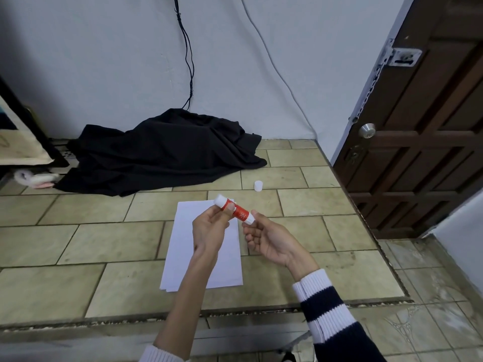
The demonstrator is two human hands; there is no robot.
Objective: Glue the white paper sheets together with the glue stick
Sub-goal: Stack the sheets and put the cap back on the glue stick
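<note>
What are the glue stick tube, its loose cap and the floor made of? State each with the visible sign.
Glue stick: seemingly smooth plastic, red label around a white tube, held by the left hand and right hand.
Cap: probably the same white plastic, matte, evenly moulded.
Floor: likely ceramic tile, beige, with dark grout lines.
Paper sheets: thin matte white paper, edges fanned at the near corner.

Layout at mid-frame, as I see it through the head camera

The paper sheets (203, 246) lie stacked on the tiled floor (78, 239) at frame centre; my left hand (209, 231) and right hand (269, 241) hold the glue stick (236, 209) between them above the sheets' upper edge. The cap (258, 185) stands on the floor up and right of them, apart; a heap of cloth (162, 152) sits against the wall (104, 61) at upper left, a door (423, 126) at right.
</note>
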